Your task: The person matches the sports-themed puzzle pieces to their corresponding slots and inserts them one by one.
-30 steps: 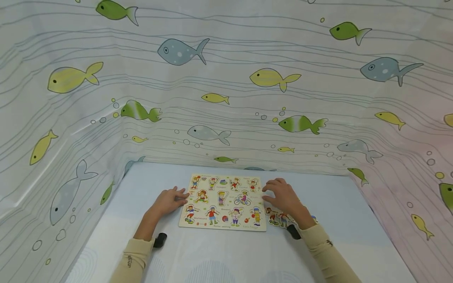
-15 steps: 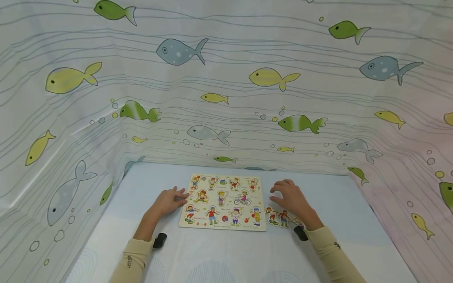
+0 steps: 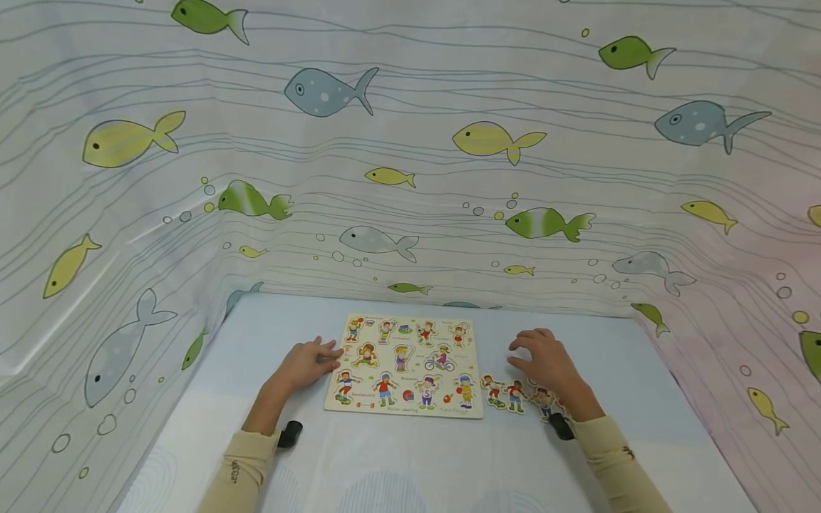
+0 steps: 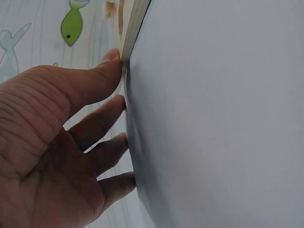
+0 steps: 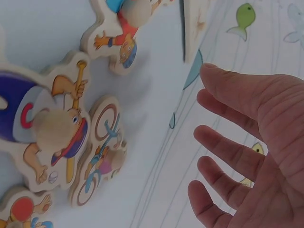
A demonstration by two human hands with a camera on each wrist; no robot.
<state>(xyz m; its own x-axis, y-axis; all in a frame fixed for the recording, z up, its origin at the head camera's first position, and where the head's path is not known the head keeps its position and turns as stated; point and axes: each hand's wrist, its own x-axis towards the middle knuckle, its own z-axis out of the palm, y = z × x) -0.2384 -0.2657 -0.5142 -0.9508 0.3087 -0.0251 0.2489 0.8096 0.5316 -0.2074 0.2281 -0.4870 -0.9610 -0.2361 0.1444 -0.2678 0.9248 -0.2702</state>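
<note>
A wooden puzzle board [image 3: 413, 343] printed with children playing sports lies flat on the table. My left hand [image 3: 308, 362] rests at its left edge, thumb and fingertips touching the board's side and tabletop in the left wrist view. My right hand [image 3: 541, 360] is over the table right of the board, fingers loosely bent with nothing between them. Loose knobbed puzzle pieces lie below it: a skateboarder piece [image 3: 492, 390], a red-shirted figure piece [image 3: 515, 395], a baseball batter piece [image 5: 23, 99] and a cyclist piece [image 5: 102, 156]. My right forearm hides part of the pile.
The table [image 3: 398, 463] has a pale blue and white cover. Fish-printed sheeting [image 3: 417, 206] rises at the back and on both sides. A black wrist camera [image 3: 291, 434] is worn on the left wrist, another black camera [image 3: 561, 426] on the right.
My right hand has moved away from the board's right edge, to the right, uncovering more of the loose pieces. My left hand and the board have stayed put.
</note>
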